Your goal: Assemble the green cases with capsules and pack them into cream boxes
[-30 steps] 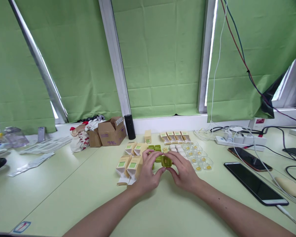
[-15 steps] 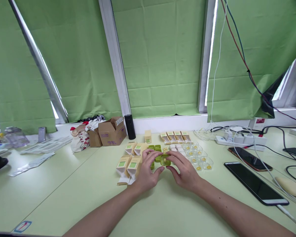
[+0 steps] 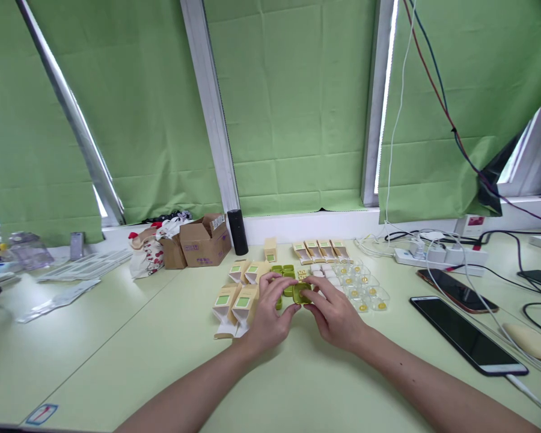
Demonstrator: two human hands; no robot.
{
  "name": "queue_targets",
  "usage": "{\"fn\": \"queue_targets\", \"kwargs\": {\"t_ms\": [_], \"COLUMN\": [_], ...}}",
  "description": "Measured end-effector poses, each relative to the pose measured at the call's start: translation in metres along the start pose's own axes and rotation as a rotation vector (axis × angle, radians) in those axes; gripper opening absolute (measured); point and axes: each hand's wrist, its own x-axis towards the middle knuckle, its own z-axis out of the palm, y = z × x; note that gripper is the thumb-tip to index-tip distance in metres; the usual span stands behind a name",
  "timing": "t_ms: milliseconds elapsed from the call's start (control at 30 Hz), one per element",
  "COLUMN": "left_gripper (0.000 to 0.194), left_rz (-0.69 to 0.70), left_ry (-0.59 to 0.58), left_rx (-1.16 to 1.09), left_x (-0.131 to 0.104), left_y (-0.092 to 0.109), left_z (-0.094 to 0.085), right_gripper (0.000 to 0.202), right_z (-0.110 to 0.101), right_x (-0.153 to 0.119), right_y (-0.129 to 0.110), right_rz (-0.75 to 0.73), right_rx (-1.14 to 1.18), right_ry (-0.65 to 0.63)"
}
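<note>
Between my two hands is a small square green plastic case (image 3: 302, 298), its inside facing up. My left hand (image 3: 273, 314) is closed on the case's left side with thumb and fingertips. My right hand (image 3: 338, 314) grips its right side, one finger reaching into it. Several more green cases (image 3: 288, 270) sit just beyond my hands, partly hidden by my left fingers. Small yellow pieces (image 3: 302, 274) lie behind the held case. White blocks (image 3: 329, 272) stand beside those. To the right are clear plastic cups (image 3: 364, 293) with yellow bits inside.
Open cardboard packets (image 3: 225, 307) stand left of my hands, with another row of packets (image 3: 319, 251) behind. A brown box (image 3: 206, 240) and black cylinder (image 3: 237, 232) are at the back. Phones (image 3: 466, 334), cables and a power strip (image 3: 439, 260) occupy the right.
My right finger now presses further into the green case, and the small yellow piece visible inside it before is covered. Both hands have otherwise barely moved.
</note>
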Motion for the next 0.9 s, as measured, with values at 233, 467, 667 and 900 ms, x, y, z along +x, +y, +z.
{"fn": "queue_targets", "kwargs": {"t_ms": [233,467,667,900], "left_gripper": [0.037,0.039,0.039,0.037], "left_rz": [0.01,0.017,0.029,0.044], "left_ry": [0.015,0.008,0.008,0.013], "left_rx": [0.0,0.005,0.004,0.019], "left_x": [0.0001,-0.0012,-0.0008,-0.0015], "left_y": [-0.0006,-0.0012,-0.0005,-0.0003], "left_z": [0.0004,0.0009,0.001,0.001], "right_gripper": [0.031,0.029,0.027,0.029], "right_z": [0.0002,-0.0005,0.0,0.0008], "right_x": [0.0015,0.0017,0.001,0.0017], "right_y": [-0.0003,-0.0019,-0.001,-0.0021], "right_rz": [-0.012,0.016,0.007,-0.009], "right_rx": [-0.015,0.005,0.007,-0.011], "right_ry": [-0.004,0.029,0.038,0.056]}}
